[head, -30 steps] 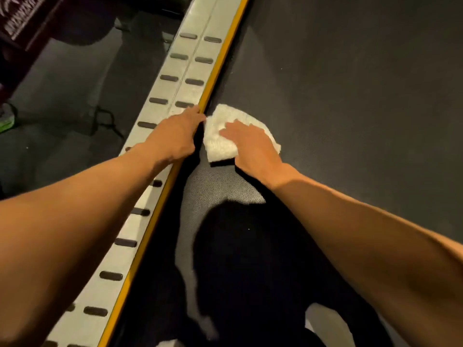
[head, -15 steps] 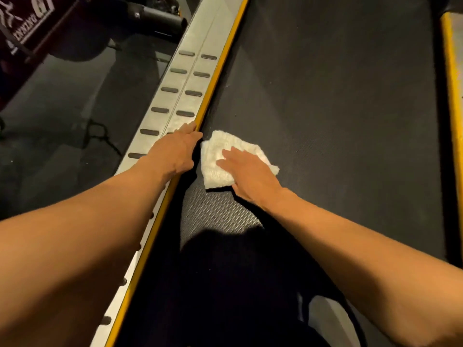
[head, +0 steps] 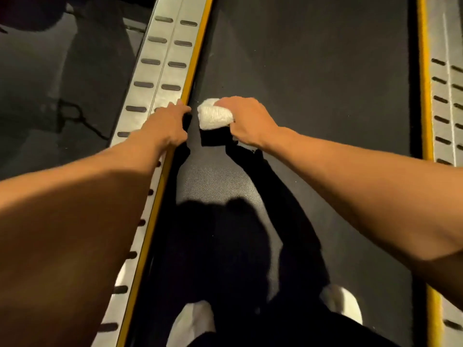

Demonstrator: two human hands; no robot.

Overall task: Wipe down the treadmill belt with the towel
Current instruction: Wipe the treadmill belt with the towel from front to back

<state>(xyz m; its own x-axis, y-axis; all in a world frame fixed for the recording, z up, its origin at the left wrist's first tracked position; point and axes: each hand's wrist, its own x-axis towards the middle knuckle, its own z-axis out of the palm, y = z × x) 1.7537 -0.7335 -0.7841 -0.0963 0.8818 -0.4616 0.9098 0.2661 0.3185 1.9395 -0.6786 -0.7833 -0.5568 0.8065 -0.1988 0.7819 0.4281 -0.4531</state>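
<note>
The right hand (head: 246,121) now has its grip closed around the towel (head: 215,114), which is bunched into a compact white wad at the left side of the belt (head: 313,78), close to the yellow edge strip (head: 198,50). Half a second ago the same towel lay spread flat under an open palm; it has since been gathered up into the fingers. The wad appears to sit at or just above the belt surface; contact cannot be confirmed because of the dark shadow beneath it. The left hand (head: 165,126) remains braced on the metal side rail (head: 160,63), fingers curled over the yellow edge strip, holding nothing but the rail edge. Assessment: a wiping stroke along the left margin has probably ended, and the towel is being regripped or refolded before the next pass. The greater part of the belt, toward the right side rail (head: 448,78), looks uniformly dark, so whether it has been wiped cannot be told. White shoes (head: 343,303) stand on the belt near the lower frame edge
</note>
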